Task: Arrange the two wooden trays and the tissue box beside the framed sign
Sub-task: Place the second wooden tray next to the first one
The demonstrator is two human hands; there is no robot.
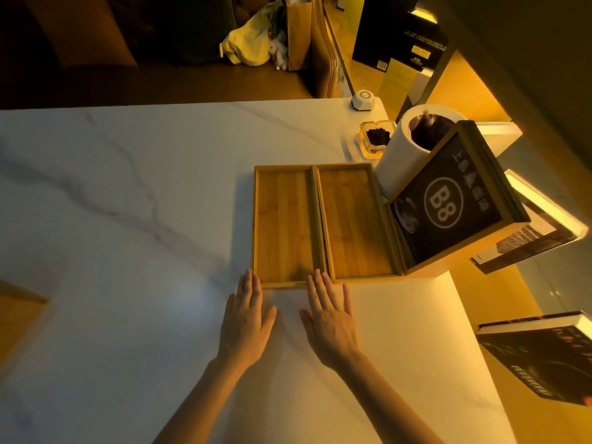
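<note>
Two shallow wooden trays lie side by side on the white marble table (128, 203); the left tray (283, 225) and the right tray (355, 222) touch along their long edges. The right tray meets the base of the framed sign (448, 200), a dark panel marked B8 in a wooden frame. A white cylindrical tissue holder (403, 155) stands behind the sign. My left hand (246, 318) lies flat, fingertips at the left tray's near left corner. My right hand (330, 315) lies flat, fingertips at the near edge where both trays meet. Both hands hold nothing.
A glass ashtray (374, 137) with dark contents and a small white call button (363, 99) sit at the far right corner. Books (541, 354) lie on lit shelving to the right. Beyond the table are a sofa, a yellow bag (250, 40) and a paper bag.
</note>
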